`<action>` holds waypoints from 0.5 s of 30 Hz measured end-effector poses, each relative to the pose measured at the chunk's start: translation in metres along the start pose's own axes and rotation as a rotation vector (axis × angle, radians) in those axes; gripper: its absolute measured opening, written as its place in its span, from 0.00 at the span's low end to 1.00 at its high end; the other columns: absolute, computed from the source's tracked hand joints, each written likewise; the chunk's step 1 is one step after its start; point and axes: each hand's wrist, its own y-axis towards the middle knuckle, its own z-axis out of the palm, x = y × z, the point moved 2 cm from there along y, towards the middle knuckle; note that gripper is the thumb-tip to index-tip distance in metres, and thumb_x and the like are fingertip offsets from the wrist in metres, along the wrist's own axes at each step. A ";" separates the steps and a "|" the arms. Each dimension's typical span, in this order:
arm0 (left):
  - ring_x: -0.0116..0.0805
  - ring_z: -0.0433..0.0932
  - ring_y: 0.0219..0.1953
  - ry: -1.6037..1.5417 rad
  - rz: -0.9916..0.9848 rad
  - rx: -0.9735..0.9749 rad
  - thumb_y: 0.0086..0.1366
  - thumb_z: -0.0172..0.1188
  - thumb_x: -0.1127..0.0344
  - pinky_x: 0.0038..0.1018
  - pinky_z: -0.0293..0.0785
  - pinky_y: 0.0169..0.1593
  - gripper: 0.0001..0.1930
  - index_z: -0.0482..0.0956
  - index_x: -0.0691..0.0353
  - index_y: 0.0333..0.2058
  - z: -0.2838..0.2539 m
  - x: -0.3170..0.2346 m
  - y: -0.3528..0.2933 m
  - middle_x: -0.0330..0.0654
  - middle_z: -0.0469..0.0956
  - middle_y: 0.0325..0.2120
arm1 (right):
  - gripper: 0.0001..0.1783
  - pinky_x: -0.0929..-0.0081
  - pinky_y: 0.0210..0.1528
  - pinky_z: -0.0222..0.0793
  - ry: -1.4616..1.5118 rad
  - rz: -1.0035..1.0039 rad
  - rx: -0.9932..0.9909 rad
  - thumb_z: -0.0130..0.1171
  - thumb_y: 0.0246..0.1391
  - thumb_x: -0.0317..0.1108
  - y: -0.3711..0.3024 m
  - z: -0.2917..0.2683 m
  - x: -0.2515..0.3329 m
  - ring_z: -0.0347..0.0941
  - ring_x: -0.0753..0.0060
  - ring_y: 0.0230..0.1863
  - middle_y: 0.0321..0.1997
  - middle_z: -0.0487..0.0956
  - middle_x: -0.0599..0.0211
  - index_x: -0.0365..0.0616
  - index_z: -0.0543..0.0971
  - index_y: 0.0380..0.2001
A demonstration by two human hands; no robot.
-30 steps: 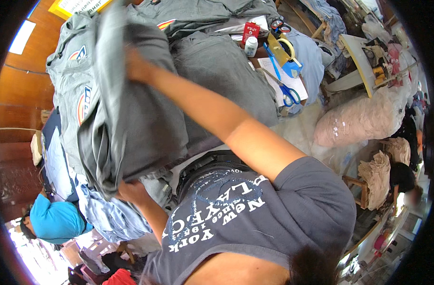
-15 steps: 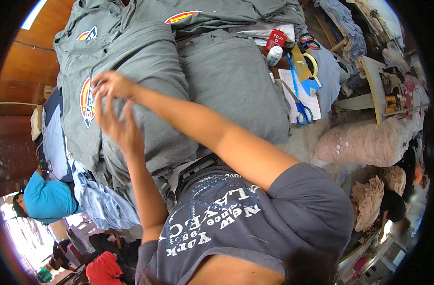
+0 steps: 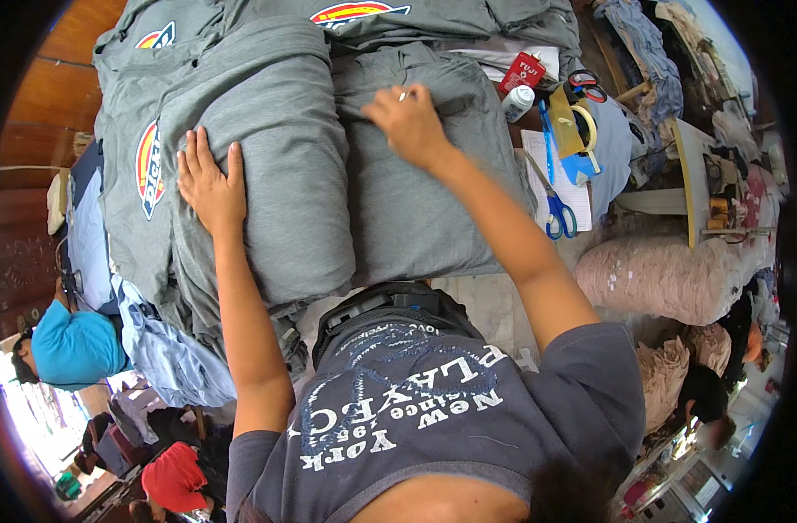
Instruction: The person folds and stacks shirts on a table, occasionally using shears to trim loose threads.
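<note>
My left hand point(image 3: 212, 187) lies flat and open on a thick, rounded stack of grey shirts point(image 3: 281, 166), fingers slightly spread. To its left, a colourful printed emblem point(image 3: 149, 170) shows on the grey cloth. Over the upper part of a second, flatter grey stack point(image 3: 424, 213), my right hand point(image 3: 409, 126) has its fingers curled. A small pale glint shows at those fingers; whether it is a ring or something held I cannot make out.
Right of the stacks lie blue-handled scissors point(image 3: 557, 209), a notepad point(image 3: 576, 199), a tape roll point(image 3: 584, 131), a white bottle point(image 3: 518, 103) and a red packet point(image 3: 522, 71). A pinkish bundle point(image 3: 655, 279) stands further right. A person in blue point(image 3: 76, 349) is at far left.
My right hand has left the left-hand stack, where its arm crossed towards my left hand, and moved right over the other stack. My left hand has come down flat on the cloth.
</note>
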 end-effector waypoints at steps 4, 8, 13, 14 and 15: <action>0.42 0.49 0.60 -0.027 0.015 -0.011 0.58 0.45 0.45 0.44 0.43 0.59 0.29 0.58 0.52 0.55 -0.001 -0.001 0.001 0.37 0.55 0.57 | 0.06 0.71 0.44 0.56 -0.120 -0.260 -0.154 0.50 0.41 0.33 -0.030 0.009 0.037 0.64 0.77 0.34 0.26 0.68 0.76 0.50 0.75 0.26; 0.42 0.51 0.59 -0.047 0.034 -0.028 0.58 0.46 0.47 0.40 0.44 0.59 0.28 0.60 0.54 0.54 -0.001 -0.001 0.002 0.39 0.57 0.56 | 0.05 0.75 0.43 0.57 -0.133 -0.266 -0.160 0.50 0.40 0.32 -0.035 0.007 0.040 0.64 0.78 0.32 0.24 0.67 0.76 0.49 0.75 0.22; 0.43 0.53 0.58 -0.090 0.049 -0.043 0.58 0.48 0.49 0.37 0.46 0.59 0.27 0.62 0.56 0.53 -0.001 0.002 0.003 0.40 0.59 0.55 | 0.08 0.81 0.37 0.60 -0.048 -0.266 0.043 0.51 0.41 0.32 -0.037 0.001 0.045 0.66 0.76 0.31 0.26 0.68 0.74 0.47 0.75 0.29; 0.43 0.53 0.58 -0.097 0.051 -0.047 0.58 0.48 0.50 0.37 0.46 0.59 0.27 0.62 0.56 0.53 -0.002 0.002 0.003 0.41 0.59 0.55 | 0.11 0.81 0.36 0.60 0.145 -0.065 0.060 0.53 0.42 0.33 -0.032 -0.001 0.041 0.67 0.75 0.32 0.28 0.68 0.72 0.47 0.74 0.33; 0.43 0.54 0.58 -0.103 0.051 -0.051 0.58 0.48 0.50 0.37 0.46 0.59 0.26 0.62 0.56 0.53 -0.002 0.002 0.003 0.41 0.60 0.55 | 0.14 0.82 0.36 0.61 0.337 0.137 0.075 0.54 0.42 0.33 -0.024 -0.004 0.037 0.68 0.74 0.32 0.29 0.68 0.71 0.48 0.73 0.37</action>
